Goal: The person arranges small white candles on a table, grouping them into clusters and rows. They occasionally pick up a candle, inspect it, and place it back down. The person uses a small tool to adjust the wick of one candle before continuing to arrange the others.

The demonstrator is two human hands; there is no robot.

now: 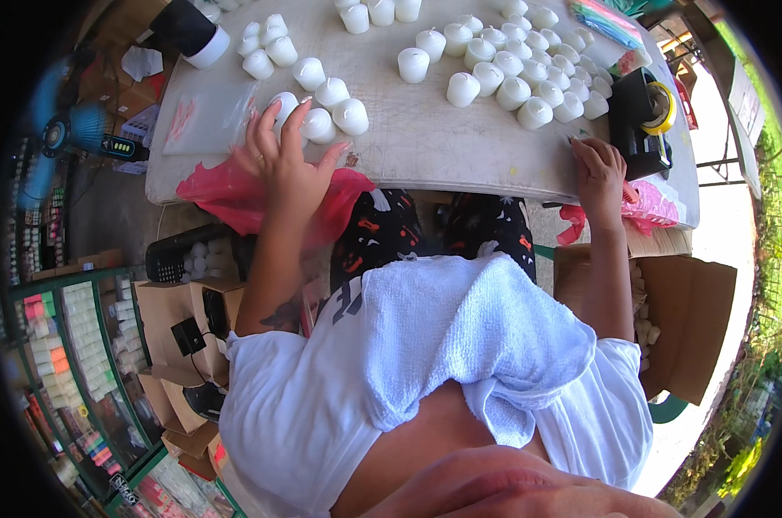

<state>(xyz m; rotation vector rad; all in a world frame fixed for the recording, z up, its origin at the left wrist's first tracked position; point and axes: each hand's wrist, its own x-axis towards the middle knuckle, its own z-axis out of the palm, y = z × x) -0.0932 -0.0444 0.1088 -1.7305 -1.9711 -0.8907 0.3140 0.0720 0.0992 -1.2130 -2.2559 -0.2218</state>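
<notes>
My left hand (290, 152) is over the table's near left edge, fingers apart, beside a small group of white votive candles (350, 116); its fingertips overlap one candle, and whether they touch it I cannot tell. Beneath that wrist a pink plastic bag (235, 194) hangs over the edge. Clear plastic bags (200, 123) lie flat to the left. My right hand (598, 165) rests at the near right edge next to a black tape dispenser (633, 123) with a yellow-rimmed roll; its fingers are bent down, and what is under them is hidden. Many white candles (512, 94) stand at the right.
More candles (282, 50) stand at the far left, near a black-and-white container (200, 39). A blue fan (57, 133) is left of the table (429, 155). Open cardboard boxes (689, 324) flank me; colourful plastic packs (604, 22) lie far right.
</notes>
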